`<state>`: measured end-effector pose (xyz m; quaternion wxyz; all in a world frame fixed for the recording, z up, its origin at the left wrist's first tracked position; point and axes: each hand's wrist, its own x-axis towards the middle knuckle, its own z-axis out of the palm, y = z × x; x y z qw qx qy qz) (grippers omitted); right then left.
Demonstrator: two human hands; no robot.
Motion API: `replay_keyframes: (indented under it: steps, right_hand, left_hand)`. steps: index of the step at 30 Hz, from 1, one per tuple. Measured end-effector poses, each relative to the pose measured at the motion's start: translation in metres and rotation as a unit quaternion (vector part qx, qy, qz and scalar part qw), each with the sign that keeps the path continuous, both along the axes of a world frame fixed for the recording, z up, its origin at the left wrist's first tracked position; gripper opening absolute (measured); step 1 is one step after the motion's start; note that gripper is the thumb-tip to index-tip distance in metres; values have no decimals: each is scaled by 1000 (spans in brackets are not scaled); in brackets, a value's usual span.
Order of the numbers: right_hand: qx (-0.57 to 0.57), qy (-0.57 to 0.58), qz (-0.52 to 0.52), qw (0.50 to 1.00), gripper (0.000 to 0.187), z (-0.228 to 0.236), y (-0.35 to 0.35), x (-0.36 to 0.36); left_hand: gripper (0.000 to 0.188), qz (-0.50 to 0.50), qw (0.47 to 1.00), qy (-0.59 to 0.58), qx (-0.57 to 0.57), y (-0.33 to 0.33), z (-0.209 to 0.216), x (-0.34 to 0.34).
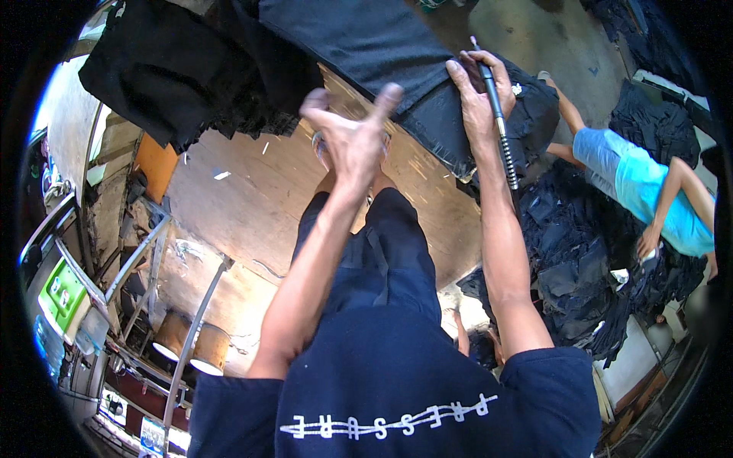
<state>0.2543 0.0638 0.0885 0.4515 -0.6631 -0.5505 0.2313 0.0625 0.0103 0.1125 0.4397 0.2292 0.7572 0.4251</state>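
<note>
My right hand (475, 99) grips a slim black pen-shaped tool (496, 107) with a flexible cable running back along my forearm. That hand rests on the folded edge of a dark denim garment (382, 46) lying on a round wooden table (244, 191). My left hand (350, 136) hovers above the table beside the garment, thumb and fingers spread, with nothing in it. A second dark garment (191, 69) with a frayed edge lies at the table's far left.
A person in a light blue shirt (649, 191) crouches at the right among heaps of dark denim (573, 259). Metal frames and a green machine (61, 294) stand at the left. Two round drums (191, 343) sit below the table.
</note>
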Motion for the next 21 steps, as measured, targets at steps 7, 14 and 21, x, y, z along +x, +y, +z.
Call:
replay_keyframes:
  steps: [7,14,21]
  right_hand:
    - [136,7,144,980,18,15,-32,8]
    - [129,9,204,970,26,5,-50,17]
    - [176,-3,274,945,25,-1,-50,18]
  left_hand:
    - [59,-108,989,-33,91,-19,-15,12]
    - [38,-122,988,-32,83,-19,-12,6]
    - [31,-103,977,-115,148,-29,-29,1]
